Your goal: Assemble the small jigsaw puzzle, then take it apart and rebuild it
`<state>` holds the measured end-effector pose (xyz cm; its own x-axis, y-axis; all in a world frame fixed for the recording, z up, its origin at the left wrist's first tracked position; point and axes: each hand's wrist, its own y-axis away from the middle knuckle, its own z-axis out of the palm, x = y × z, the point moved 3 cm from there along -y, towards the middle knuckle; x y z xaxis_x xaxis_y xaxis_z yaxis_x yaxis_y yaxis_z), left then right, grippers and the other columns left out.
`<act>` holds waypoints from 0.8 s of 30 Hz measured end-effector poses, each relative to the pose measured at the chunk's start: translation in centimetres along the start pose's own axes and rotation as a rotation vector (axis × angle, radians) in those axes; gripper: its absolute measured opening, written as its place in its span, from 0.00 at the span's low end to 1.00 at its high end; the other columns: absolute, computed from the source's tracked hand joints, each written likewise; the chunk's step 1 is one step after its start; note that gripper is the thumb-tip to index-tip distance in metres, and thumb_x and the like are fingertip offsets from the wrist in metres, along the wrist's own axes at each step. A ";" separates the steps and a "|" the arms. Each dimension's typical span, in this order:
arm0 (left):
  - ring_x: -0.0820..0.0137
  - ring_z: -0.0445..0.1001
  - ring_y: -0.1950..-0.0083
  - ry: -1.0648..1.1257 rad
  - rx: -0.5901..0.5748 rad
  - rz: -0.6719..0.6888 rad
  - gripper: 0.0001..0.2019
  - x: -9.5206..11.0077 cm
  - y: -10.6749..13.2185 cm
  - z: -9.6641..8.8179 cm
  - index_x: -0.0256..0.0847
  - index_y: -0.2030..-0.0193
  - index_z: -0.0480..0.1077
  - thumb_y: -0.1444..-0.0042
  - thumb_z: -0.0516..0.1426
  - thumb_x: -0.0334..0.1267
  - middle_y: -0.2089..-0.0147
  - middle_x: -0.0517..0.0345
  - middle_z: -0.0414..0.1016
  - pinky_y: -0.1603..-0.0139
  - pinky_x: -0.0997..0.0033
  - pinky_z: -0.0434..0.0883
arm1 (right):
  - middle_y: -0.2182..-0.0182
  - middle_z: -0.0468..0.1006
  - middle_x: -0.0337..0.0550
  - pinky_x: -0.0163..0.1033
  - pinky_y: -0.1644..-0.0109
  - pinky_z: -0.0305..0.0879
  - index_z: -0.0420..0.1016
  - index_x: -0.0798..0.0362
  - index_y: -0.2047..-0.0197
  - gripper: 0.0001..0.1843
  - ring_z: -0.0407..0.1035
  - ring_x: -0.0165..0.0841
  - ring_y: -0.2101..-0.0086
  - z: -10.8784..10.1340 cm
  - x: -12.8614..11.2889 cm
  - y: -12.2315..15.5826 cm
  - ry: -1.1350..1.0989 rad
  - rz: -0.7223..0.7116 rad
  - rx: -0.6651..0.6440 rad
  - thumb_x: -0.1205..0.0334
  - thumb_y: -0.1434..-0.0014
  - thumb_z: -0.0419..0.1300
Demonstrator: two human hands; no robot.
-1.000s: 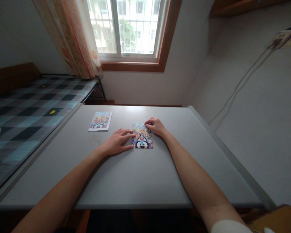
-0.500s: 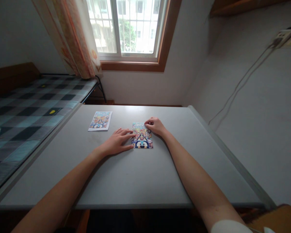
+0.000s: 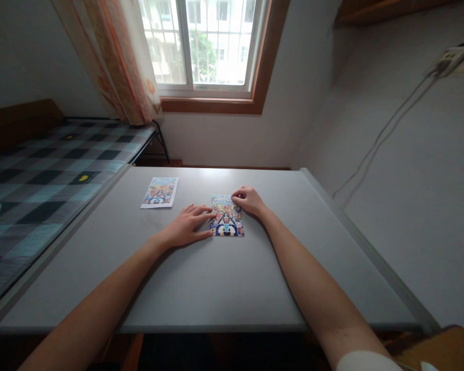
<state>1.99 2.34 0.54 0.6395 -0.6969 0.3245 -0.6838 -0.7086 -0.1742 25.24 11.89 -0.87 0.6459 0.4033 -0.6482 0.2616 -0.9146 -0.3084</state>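
Puzzle (image 3: 227, 221) lies on the grey counter (image 3: 216, 283), the left hand (image 3: 186, 225) spread open against it, the right hand (image 3: 248, 200) curled at its far corner, grip unclear; window (image 3: 220, 51) ahead, bed (image 3: 54, 164) off left.

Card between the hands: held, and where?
Left hand, open, touches the card at its left edge; right hand meets its upper-right part, pinch cannot be told.

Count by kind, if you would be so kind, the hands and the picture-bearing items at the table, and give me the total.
Hands: 2 (left hand, right hand)
Puzzle-like picture: 1
Printed sheet: 1
Total: 4
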 end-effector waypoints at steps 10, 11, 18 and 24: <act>0.59 0.60 0.36 0.006 0.006 0.010 0.25 0.2 0.0 -0.2 0.55 0.36 0.61 0.40 0.53 0.53 0.37 0.55 0.63 0.33 0.51 0.50 | 0.71 0.74 0.42 0.35 0.62 0.63 0.82 0.54 0.70 0.07 0.66 0.29 0.71 0.0 0.0 0.1 -0.022 0.008 0.015 0.67 0.50 0.61; 0.59 0.60 0.36 0.008 0.008 0.010 0.25 0.2 0.0 -0.2 0.55 0.36 0.61 0.40 0.53 0.53 0.37 0.55 0.64 0.33 0.51 0.50 | 0.71 0.73 0.42 0.34 0.62 0.63 0.82 0.55 0.70 0.07 0.65 0.29 0.71 0.0 0.0 0.1 -0.023 0.008 0.013 0.67 0.50 0.61; 0.59 0.60 0.36 0.006 0.005 0.008 0.25 0.1 0.0 -0.1 0.55 0.36 0.61 0.40 0.53 0.53 0.37 0.55 0.63 0.33 0.50 0.50 | 0.71 0.73 0.42 0.34 0.62 0.62 0.82 0.55 0.69 0.07 0.65 0.29 0.71 0.0 0.1 0.0 -0.031 0.007 0.010 0.67 0.50 0.61; 0.59 0.60 0.36 0.001 0.000 -0.001 0.26 0.1 0.0 0.0 0.55 0.36 0.61 0.40 0.53 0.54 0.36 0.55 0.63 0.32 0.50 0.50 | 0.71 0.73 0.41 0.35 0.62 0.63 0.82 0.54 0.70 0.07 0.65 0.28 0.71 0.0 0.0 0.1 -0.030 0.007 0.009 0.67 0.51 0.61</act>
<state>1.99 2.29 0.59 0.6395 -0.6962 0.3260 -0.6835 -0.7091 -0.1735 25.30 11.85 -0.87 0.6261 0.3981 -0.6705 0.2506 -0.9170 -0.3104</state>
